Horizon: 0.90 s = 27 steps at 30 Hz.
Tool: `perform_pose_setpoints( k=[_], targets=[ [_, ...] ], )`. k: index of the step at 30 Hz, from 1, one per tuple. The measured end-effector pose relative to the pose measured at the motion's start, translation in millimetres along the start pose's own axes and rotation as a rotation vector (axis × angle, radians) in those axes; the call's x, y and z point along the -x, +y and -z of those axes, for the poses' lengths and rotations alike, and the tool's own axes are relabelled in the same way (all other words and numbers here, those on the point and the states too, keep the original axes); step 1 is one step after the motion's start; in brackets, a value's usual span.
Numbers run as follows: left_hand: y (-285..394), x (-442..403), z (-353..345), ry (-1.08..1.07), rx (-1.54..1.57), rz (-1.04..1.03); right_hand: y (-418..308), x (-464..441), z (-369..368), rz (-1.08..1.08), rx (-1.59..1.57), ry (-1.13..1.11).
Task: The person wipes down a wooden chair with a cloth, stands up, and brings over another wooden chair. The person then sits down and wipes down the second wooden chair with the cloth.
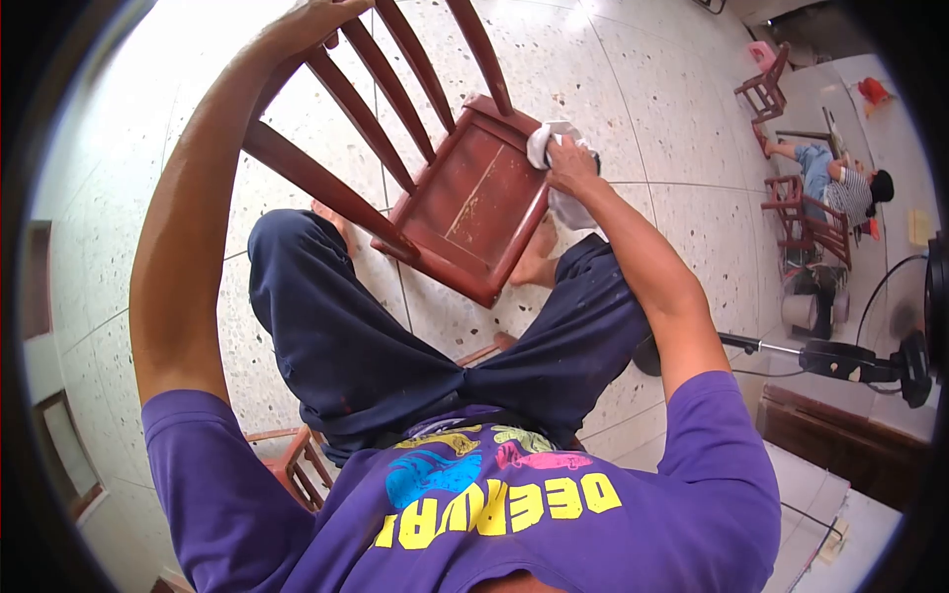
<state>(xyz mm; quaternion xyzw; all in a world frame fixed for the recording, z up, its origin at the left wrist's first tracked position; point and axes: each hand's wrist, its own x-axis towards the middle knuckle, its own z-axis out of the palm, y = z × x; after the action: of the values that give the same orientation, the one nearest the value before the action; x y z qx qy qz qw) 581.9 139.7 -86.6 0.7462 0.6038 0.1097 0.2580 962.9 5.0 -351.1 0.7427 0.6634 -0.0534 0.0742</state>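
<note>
A dark red wooden chair (481,198) stands tilted between my knees, its seat showing pale worn patches along the middle. Its slatted back rises toward the upper left. My left hand (331,18) is at the top end of the back, its fingers partly cut off by the frame's upper edge and closed round the rail. On the seat's right edge, my right hand (573,163) presses a white cloth (568,206) against the wood. Part of the cloth hangs below that hand.
Another person (840,188) sits at the far right beside small red chairs (825,232). A black stand fan or pole (850,361) reaches in from the right edge. Behind my legs is another reddish chair (295,469). The floor (633,109) is speckled tile.
</note>
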Motion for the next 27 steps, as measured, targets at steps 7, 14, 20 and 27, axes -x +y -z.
perform_pose_setpoints(
  k=[7, 14, 20, 27],
  targets=[
    [-68.0, -94.2, -21.5, -0.003, -0.011, -0.151, -57.2, 48.0, -15.4, 0.106, -0.183, -0.182],
    [-67.7, -92.9, -24.8, 0.091, -0.033, -0.352, -142.6, 135.9, -12.2, 0.158, -0.397, -0.273],
    [-60.9, -83.0, -22.1, 0.110, 0.000, -0.350, -134.2, 138.8, -22.1, 0.126, -0.465, -0.237],
    [-62.1, -84.1, -23.3, 0.091, 0.087, -0.297, -134.0, 139.9, -26.8, 0.172, -0.495, -0.169]
  ],
)
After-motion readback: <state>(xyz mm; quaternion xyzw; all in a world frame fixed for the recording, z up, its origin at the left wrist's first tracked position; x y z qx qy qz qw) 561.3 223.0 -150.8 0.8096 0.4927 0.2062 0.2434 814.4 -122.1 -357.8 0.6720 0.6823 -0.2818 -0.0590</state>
